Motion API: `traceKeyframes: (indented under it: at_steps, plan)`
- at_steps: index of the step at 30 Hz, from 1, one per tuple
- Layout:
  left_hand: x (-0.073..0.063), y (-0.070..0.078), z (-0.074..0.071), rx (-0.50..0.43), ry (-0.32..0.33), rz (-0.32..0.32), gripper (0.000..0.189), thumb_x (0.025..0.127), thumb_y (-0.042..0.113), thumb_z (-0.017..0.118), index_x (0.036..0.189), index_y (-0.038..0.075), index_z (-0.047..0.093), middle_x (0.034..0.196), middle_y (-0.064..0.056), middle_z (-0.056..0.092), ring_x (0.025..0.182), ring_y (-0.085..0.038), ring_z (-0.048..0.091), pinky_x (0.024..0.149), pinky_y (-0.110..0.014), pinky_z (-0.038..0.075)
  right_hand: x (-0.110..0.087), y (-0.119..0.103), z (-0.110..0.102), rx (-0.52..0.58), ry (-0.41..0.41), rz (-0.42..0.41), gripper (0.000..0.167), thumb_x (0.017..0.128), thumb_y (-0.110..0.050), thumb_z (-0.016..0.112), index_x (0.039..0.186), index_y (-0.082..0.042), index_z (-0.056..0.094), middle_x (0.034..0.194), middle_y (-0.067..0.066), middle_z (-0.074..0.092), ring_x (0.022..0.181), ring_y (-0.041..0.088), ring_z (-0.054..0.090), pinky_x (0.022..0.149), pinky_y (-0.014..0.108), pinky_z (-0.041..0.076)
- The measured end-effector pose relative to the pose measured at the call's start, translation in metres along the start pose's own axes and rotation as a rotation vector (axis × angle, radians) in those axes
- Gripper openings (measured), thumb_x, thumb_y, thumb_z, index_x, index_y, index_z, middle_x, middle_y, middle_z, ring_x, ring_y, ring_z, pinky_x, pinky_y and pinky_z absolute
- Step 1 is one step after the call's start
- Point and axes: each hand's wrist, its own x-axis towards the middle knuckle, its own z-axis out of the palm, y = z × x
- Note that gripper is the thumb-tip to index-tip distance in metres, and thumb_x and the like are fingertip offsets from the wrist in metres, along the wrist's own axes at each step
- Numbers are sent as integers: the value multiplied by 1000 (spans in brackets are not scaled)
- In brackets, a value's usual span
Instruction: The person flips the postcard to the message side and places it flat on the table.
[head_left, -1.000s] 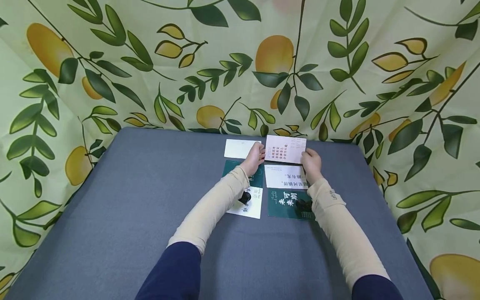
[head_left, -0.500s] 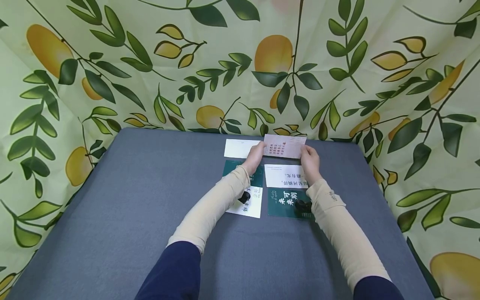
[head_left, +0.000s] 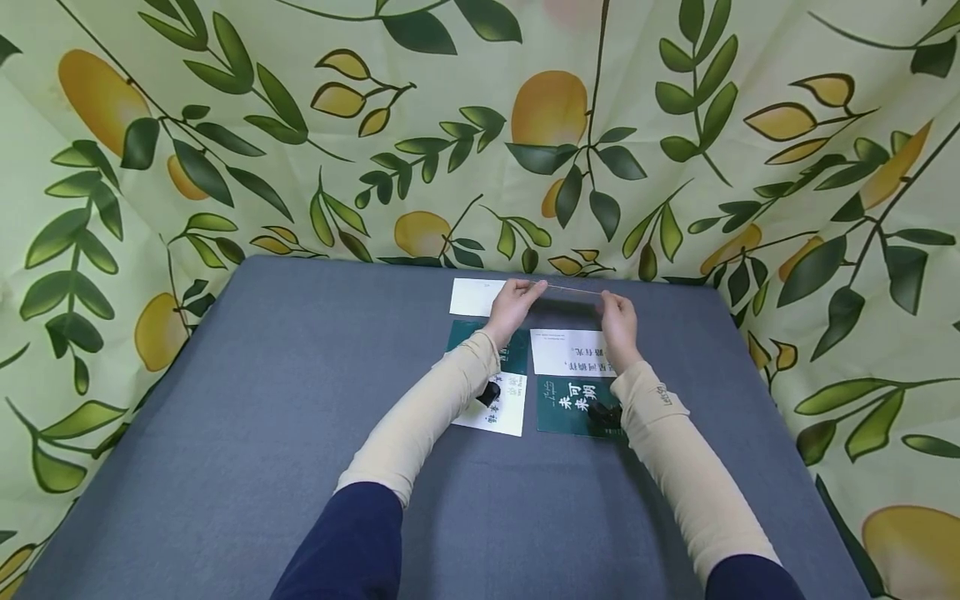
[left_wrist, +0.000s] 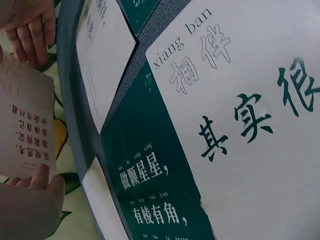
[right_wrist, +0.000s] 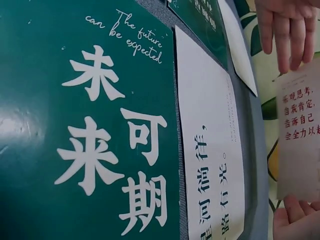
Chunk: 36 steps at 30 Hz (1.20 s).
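Both hands hold a pale pink card point(left_wrist: 25, 120) printed with red Chinese characters, one at each short end, above the table's far edge. In the head view it is almost edge-on, a thin line between the fingertips. My left hand point(head_left: 513, 308) pinches its left end and my right hand point(head_left: 619, 329) its right end. Below lie two columns of cards. On the left are a white card point(head_left: 472, 296), a green card point(head_left: 516, 354) and a white lettered card point(head_left: 506, 408); on the right, a white card point(head_left: 564, 353) and a green card point(head_left: 558, 404).
A grey-blue cloth covers the table point(head_left: 300, 375). Behind it hangs a curtain point(head_left: 465, 75) printed with leaves and yellow fruit. Small black wrist cameras hang under both cream sleeves, over the front cards.
The pink card has tipped from facing the head camera to nearly edge-on. The left hand has turned over slightly, with its fingers now pointing right. The cards on the table have stayed put.
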Motion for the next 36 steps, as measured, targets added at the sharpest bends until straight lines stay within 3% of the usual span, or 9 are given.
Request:
traceKeyframes:
  at_steps: [7, 14, 17, 19, 21, 23, 28, 32, 36]
  plan:
    - [3, -2, 3, 10, 27, 29, 43, 91, 25, 60, 127, 4, 49, 138, -14, 51, 129, -24, 47, 106, -36, 41, 2, 7, -2, 46, -14, 6, 43, 98, -21, 33, 137, -3, 33, 141, 13, 36, 124, 24, 44, 108, 34, 36]
    - [6, -6, 3, 209, 55, 41, 38, 94, 18, 54, 130, 8, 54, 136, -10, 52, 125, -23, 49, 98, -30, 46, 6, 12, -2, 8, -7, 18, 44, 95, -13, 39, 137, -3, 33, 106, 5, 50, 82, 7, 53, 82, 25, 49]
    - [5, -9, 3, 334, 86, 63, 35, 95, 13, 50, 128, 6, 57, 130, -11, 58, 94, -20, 58, 73, -22, 47, 8, 13, -5, -37, -38, 11, 46, 95, -14, 44, 138, -3, 32, 94, 3, 53, 69, 4, 55, 69, 20, 50]
    - [4, -11, 3, 408, 96, 77, 33, 95, 11, 49, 126, 4, 58, 119, -15, 64, 71, -15, 52, 61, -19, 38, 9, 15, -6, -85, -52, 4, 48, 95, -16, 47, 138, -4, 33, 92, 4, 54, 67, 4, 54, 64, 18, 48]
    - [4, -12, 4, 458, 98, 83, 34, 95, 10, 48, 126, 3, 57, 107, -16, 67, 61, -12, 44, 56, -18, 33, 10, 17, -8, -131, -56, -5, 47, 94, -18, 50, 138, -5, 35, 90, 3, 54, 68, 5, 54, 63, 17, 48]
    - [3, -13, 5, 491, 88, 89, 34, 95, 10, 48, 127, 4, 56, 99, -15, 67, 59, -12, 45, 56, -19, 36, 12, 19, -9, -164, -56, -18, 48, 94, -18, 50, 138, -6, 35, 91, 4, 55, 70, 6, 54, 65, 17, 48]
    - [2, -15, 7, 642, 10, 143, 29, 96, 13, 46, 120, 6, 61, 107, -10, 66, 88, -19, 61, 78, -27, 51, 17, 26, -11, -224, -34, -50, 50, 93, -19, 50, 139, -7, 33, 90, 6, 56, 71, 9, 54, 69, 19, 44]
    - [0, -18, 10, 870, -67, 200, 29, 97, 16, 47, 119, 10, 63, 117, -7, 65, 107, -21, 61, 94, -31, 49, 18, 29, -13, -270, -3, -84, 48, 92, -18, 49, 135, -5, 33, 78, 4, 57, 64, 12, 51, 65, 22, 40]
    - [-1, -19, 14, 1148, -147, 258, 31, 98, 20, 45, 122, 11, 62, 118, -6, 66, 111, -21, 60, 99, -33, 46, 21, 31, -16, -313, 5, -103, 45, 90, -17, 50, 131, -2, 37, 68, 0, 54, 58, 11, 48, 62, 24, 39]
